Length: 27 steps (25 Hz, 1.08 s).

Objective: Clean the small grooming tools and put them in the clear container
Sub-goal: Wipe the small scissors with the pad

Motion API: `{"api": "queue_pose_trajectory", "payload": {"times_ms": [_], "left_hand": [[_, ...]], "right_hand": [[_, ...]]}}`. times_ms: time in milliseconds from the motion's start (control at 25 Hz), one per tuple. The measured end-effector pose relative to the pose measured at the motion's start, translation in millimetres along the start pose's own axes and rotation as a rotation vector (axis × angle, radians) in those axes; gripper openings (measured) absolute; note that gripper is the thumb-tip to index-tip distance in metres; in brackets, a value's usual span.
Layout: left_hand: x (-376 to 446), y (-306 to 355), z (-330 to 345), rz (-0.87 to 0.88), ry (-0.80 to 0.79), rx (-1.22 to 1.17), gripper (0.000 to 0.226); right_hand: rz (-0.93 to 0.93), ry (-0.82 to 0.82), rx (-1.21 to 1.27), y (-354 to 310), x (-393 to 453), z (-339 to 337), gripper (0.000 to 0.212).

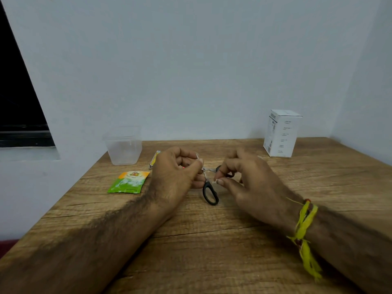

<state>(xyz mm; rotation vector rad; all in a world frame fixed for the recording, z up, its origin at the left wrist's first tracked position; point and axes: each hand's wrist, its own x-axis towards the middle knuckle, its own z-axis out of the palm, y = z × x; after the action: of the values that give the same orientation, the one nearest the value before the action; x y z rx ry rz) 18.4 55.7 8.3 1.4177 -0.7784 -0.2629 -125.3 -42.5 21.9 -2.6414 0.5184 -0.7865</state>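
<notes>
Left hand [180, 170] pinches the blade end of the small scissors [209, 187]; right hand [244, 177] grips one black handle, seemingly pinching a white scrap too. Clear container [124, 145] stands beyond the left hand

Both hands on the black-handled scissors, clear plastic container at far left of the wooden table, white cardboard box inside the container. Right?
Not quite. The head view shows the white cardboard box standing on the wooden table at far right, well apart from the clear plastic container. The rest holds: left hand and right hand both hold the black-handled scissors.
</notes>
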Motion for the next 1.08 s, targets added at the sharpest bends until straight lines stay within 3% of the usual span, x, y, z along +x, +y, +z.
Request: {"api": "queue_pose_trajectory", "payload": {"times_ms": [160,320,440,560,640,760,920,1080], "left_hand": [[-4.1,3.4,-1.0,0.043,-0.055,-0.004,0.01],[-2.9,2.2,-3.0,0.031,-0.102,-0.023,0.018],[-0.1,-0.7,-5.2,-0.037,-0.184,-0.029,0.033],[0.9,-2.6,-5.3,-0.13,-0.265,-0.025,0.026],[0.6,-3.9,-3.5,-0.165,-0.235,-0.035,0.02],[0.6,-1.7,-2.9,-0.249,-0.14,-0.135,0.028],[2.2,-1.5,-0.2,-0.314,-0.034,-0.296,0.042],[1.8,-6.1,4.5,-0.306,-0.061,-0.245,0.029]], "right_hand": [[0.009,-0.002,-0.02,10.9,6.3,-0.8,0.004],[0.128,-0.063,0.232,16.7,11.5,1.1,0.006],[0.183,-0.003,0.336,18.2,12.1,0.5,0.004],[0.279,0.036,0.469,19.4,11.3,-0.3,0.003],[0.289,0.04,0.431,18.4,9.6,2.0,0.003],[0.296,0.068,0.391,5.6,5.4,8.3,0.006],[0.403,0.112,0.605,-11.3,1.9,22.2,0.01],[0.402,0.083,0.832,-16.9,1.7,24.8,0.015]]}}
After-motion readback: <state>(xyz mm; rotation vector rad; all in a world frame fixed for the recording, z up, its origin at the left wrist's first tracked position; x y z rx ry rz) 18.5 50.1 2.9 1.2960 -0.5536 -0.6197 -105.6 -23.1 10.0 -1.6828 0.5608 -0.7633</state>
